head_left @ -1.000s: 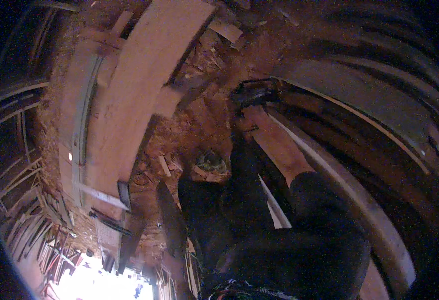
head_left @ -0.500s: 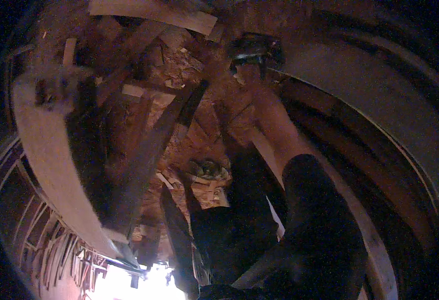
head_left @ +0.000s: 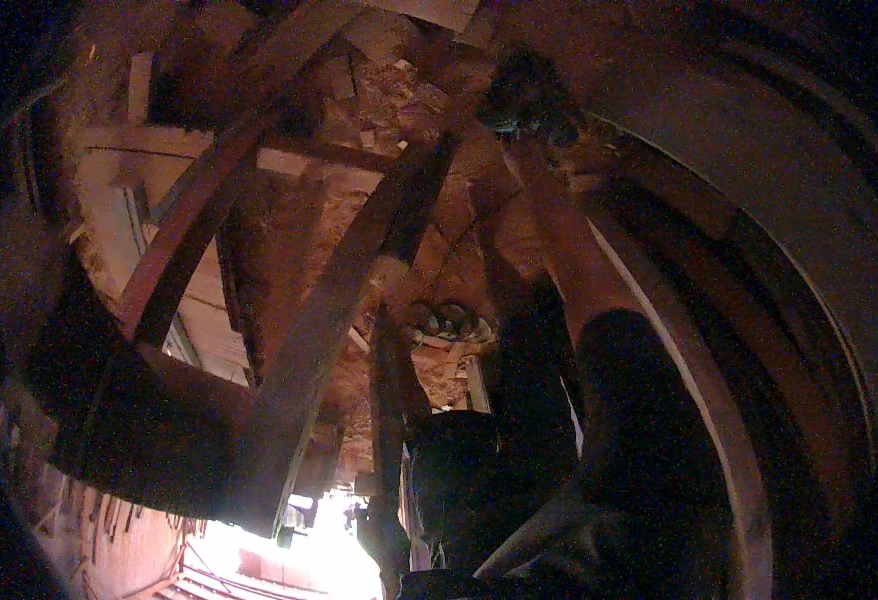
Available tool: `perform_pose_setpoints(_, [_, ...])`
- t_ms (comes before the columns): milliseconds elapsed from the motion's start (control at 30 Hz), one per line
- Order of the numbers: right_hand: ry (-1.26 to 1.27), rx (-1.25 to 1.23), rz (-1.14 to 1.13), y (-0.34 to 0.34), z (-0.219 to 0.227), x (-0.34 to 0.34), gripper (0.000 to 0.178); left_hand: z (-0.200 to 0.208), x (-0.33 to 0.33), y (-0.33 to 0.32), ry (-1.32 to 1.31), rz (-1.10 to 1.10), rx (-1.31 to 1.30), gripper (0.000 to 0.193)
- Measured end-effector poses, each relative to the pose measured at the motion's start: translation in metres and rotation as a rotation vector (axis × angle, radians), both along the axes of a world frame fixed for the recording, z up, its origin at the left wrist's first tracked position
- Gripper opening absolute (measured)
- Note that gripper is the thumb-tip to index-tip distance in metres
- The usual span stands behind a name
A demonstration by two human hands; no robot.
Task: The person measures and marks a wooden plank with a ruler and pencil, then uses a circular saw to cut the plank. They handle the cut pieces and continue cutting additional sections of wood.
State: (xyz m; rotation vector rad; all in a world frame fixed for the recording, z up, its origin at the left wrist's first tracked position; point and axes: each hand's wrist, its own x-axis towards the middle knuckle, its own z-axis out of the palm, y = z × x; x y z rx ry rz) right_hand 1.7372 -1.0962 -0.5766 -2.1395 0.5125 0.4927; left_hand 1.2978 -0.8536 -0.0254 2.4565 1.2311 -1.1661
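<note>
My right arm reaches up the picture, its dark sleeve ending near the elbow. At its far end, my right hand (head_left: 527,100) is a dark, shadowed shape, apparently gloved; its fingers and anything in them cannot be made out. It is beside a grey-brown panel (head_left: 719,160) on the right. My left hand cannot be picked out; a blurred brownish shape (head_left: 14,260) at the far left edge is too dark to name. A long wooden beam (head_left: 329,320) slants through the middle.
Chipboard (head_left: 404,100) with loose wood scraps lies beyond the beams. A reddish timber (head_left: 199,220) crosses an opening on the left. Some rounded items (head_left: 449,322) lie between the beams. A pale timber edge (head_left: 699,390) runs along the right. Bright light enters at lower left.
The wide pale board-like piece at left has gone from its place, uncovering the opening and reddish timber. The view has shifted; my right hand appears slightly higher and farther right.
</note>
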Motion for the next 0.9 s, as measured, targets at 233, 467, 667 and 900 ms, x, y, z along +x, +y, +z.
perform_pose_setpoints(233, [0.182, 0.511, -0.413, 0.008, 0.092, -0.139, 0.035, -0.026, 0.0, 0.017, -0.001, -0.076, -0.134, 0.029])
perform_pose_setpoints(467, [0.289, 0.706, -0.506, 0.027, 0.228, -0.302, 0.032, -0.018, -0.003, 0.026, -0.142, -0.341, -0.41, 0.034])
perform_pose_setpoints(667, [0.285, 0.58, -0.038, 0.007, 0.371, -0.427, 0.054, -0.023, 0.062, -0.016, -0.513, -0.23, -0.368, 0.033])
perform_pose_setpoints(900, [-0.101, 0.243, 0.433, 0.068, 0.443, -0.316, 0.088, -0.135, 0.199, -0.056, -0.63, -0.025, -0.423, 0.052])
